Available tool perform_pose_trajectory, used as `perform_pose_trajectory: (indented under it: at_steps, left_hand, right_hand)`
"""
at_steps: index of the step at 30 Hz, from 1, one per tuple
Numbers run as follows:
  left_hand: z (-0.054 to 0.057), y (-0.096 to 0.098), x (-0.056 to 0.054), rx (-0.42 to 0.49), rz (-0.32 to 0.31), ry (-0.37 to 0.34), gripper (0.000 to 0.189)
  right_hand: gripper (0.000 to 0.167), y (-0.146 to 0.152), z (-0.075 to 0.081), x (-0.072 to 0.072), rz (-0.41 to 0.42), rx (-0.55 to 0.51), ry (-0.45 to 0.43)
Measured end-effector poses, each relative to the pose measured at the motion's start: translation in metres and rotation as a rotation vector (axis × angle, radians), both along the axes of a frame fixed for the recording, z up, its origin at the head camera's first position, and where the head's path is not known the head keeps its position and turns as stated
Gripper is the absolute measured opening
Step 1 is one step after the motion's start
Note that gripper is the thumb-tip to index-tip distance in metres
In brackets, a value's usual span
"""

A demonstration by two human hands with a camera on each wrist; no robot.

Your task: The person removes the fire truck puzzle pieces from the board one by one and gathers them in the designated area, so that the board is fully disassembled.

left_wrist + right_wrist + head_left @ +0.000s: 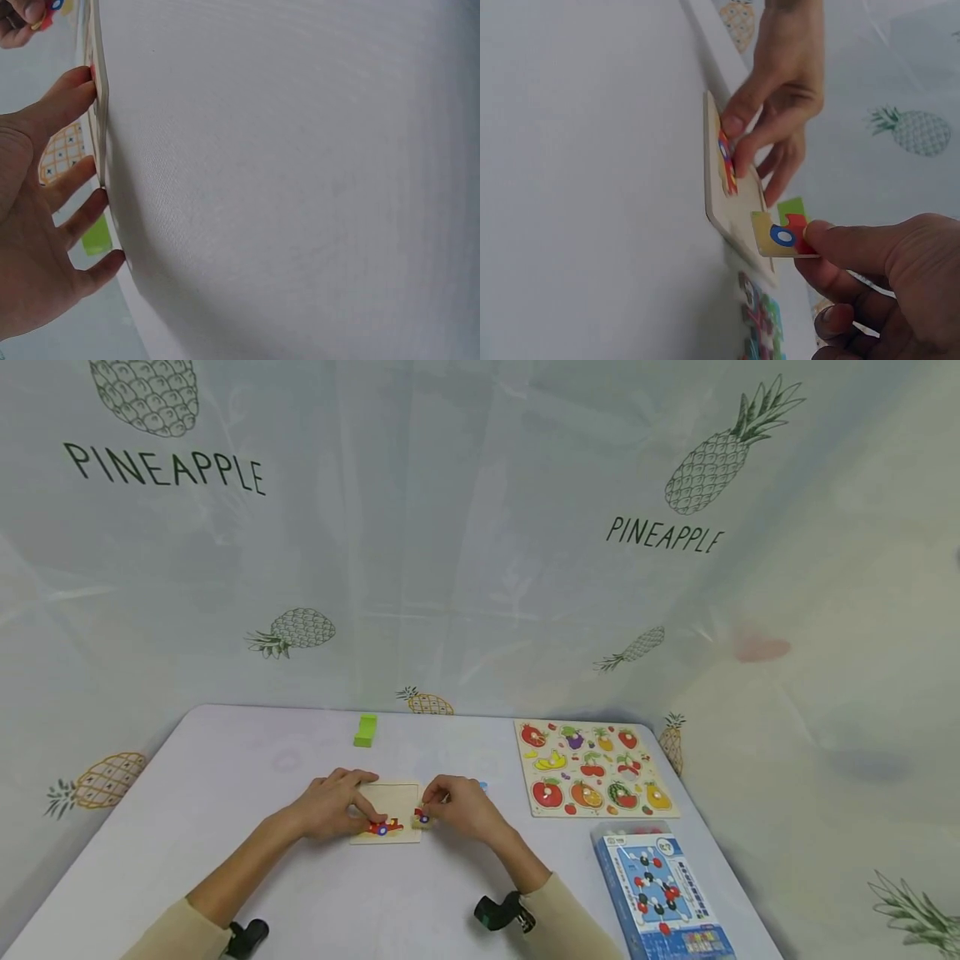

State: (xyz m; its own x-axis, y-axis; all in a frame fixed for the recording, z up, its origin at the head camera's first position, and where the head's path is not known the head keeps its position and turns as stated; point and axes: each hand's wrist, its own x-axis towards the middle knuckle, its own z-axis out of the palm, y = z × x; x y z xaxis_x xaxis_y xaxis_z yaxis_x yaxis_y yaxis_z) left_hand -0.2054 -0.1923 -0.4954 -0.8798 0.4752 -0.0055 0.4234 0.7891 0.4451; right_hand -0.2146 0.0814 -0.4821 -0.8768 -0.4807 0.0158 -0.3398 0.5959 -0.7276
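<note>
A small pale wooden puzzle board (396, 797) lies on the table between the hands. In its lower part sits a puzzle piece (384, 828) showing part of a red vehicle with a blue wheel. My left hand (333, 806) rests on the board, its thumb and index finger touching that piece; the other fingers spread along the far side. My right hand (461, 808) pinches another puzzle piece (763, 234), yellow and red with a blue-rimmed wheel, between thumb and index finger. This piece is held up at the board's right edge, tilted in the right wrist view.
A green block (365, 731) stands behind the board. To the right lies a fruit puzzle board (596, 768), with a blue box (663, 893) picturing molecule models in front of it. Part of a light-blue thing (483, 787) shows behind the right hand.
</note>
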Motion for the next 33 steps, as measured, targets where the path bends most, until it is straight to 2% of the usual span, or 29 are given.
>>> perform_pose_trajectory:
  at_steps: [9, 15, 20, 26, 33]
  left_hand:
    - [0.000, 0.000, 0.000, 0.022, -0.009, -0.015, 0.016]
    - [0.000, 0.000, 0.001, 0.045, -0.014, -0.011, 0.017]
    - [0.002, 0.000, 0.001, 0.028, -0.004, -0.011, 0.018]
    - [0.004, 0.001, 0.000, 0.021, -0.004, -0.015, 0.018]
    - [0.001, 0.001, 0.000, 0.015, 0.004, -0.025, 0.019]
  right_hand:
    - [0.004, 0.031, 0.003, -0.003, -0.031, 0.001, -0.024]
    - [0.003, 0.055, 0.006, -0.006, -0.042, 0.058, -0.022]
    - [0.004, 0.074, 0.008, -0.006, -0.038, 0.102, -0.048]
    - [0.004, 0.086, 0.004, -0.007, -0.046, 0.132, -0.080]
    - [0.006, 0.090, -0.004, -0.004, -0.089, 0.157, -0.086]
